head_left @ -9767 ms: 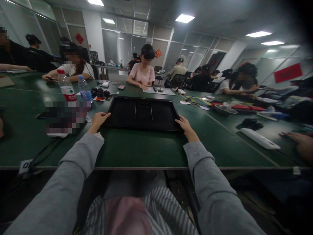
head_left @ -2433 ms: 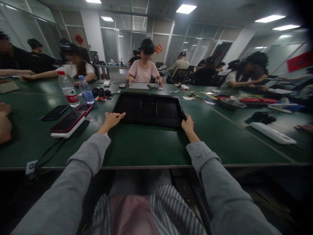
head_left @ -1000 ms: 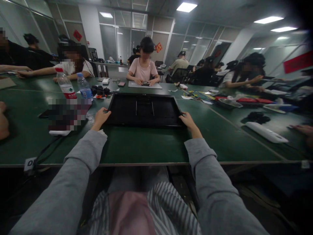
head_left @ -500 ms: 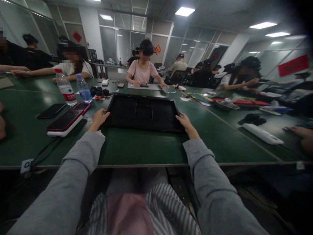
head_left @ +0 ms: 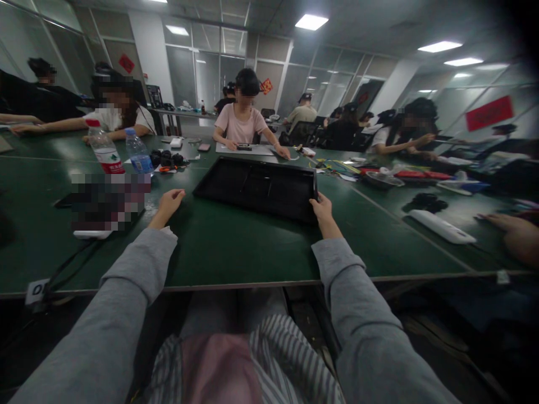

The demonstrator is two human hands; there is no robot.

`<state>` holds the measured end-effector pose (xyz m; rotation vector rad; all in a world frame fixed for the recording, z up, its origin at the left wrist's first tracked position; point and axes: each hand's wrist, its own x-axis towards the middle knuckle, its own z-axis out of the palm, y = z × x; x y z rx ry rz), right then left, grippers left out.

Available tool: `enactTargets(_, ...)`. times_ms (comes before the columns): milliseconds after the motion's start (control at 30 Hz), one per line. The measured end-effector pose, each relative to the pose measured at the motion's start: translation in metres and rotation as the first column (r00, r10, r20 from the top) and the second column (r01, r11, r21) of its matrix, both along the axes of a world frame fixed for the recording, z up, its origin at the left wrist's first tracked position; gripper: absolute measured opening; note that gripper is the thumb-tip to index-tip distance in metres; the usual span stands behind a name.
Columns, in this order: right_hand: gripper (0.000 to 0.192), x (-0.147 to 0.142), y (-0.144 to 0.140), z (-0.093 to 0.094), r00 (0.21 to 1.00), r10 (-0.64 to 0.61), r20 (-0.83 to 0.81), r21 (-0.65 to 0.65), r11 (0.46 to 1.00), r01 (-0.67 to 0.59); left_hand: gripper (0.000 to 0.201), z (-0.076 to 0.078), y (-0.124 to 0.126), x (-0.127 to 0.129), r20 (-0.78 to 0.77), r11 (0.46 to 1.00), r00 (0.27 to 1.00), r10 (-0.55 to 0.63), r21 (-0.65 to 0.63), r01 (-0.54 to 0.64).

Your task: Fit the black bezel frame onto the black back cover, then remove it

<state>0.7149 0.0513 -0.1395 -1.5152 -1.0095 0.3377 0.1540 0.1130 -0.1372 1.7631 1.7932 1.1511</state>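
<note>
A black, shallow rectangular panel (head_left: pixel 273 191) with a raised rim and two thin bars across its middle is held slanted above the green table (head_left: pixel 236 252). My right hand (head_left: pixel 323 212) grips its right edge, thumb on the near side. To the left, my left hand (head_left: pixel 170 203) is apart from the panel, just over the table. Its fingers are curled together and nothing shows between them. What the panel's underside looks like is hidden.
On the left stand a red-capped bottle (head_left: pixel 104 148) and a blue-capped bottle (head_left: pixel 140 154), behind a partly blurred device (head_left: pixel 95 234) on a cable. A white power strip (head_left: pixel 442 226) lies right. Across the table a person (head_left: pixel 242 120) works; another person's hand (head_left: pixel 505 224) rests far right.
My left hand has let go of the panel's left edge. The panel has turned and shifted slightly right, its right side held in my right hand. The view has swung a little.
</note>
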Motion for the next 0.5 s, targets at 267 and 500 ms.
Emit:
enactTargets(267,0.067,0.018,-0.022,0.005,0.895,-0.446,-0.01,-0.107,0.89,0.442,0.039,-0.005,0.006,-0.004,0.002,1.0,1.0,0.0,-0.023,0.0)
enactTargets(500,0.074,0.028,-0.039,0.01,0.857,-0.5,0.128,-0.098,0.853,0.513,0.039,-0.002,0.001,-0.003,0.015,1.0,1.0,-0.005,-0.025,0.005)
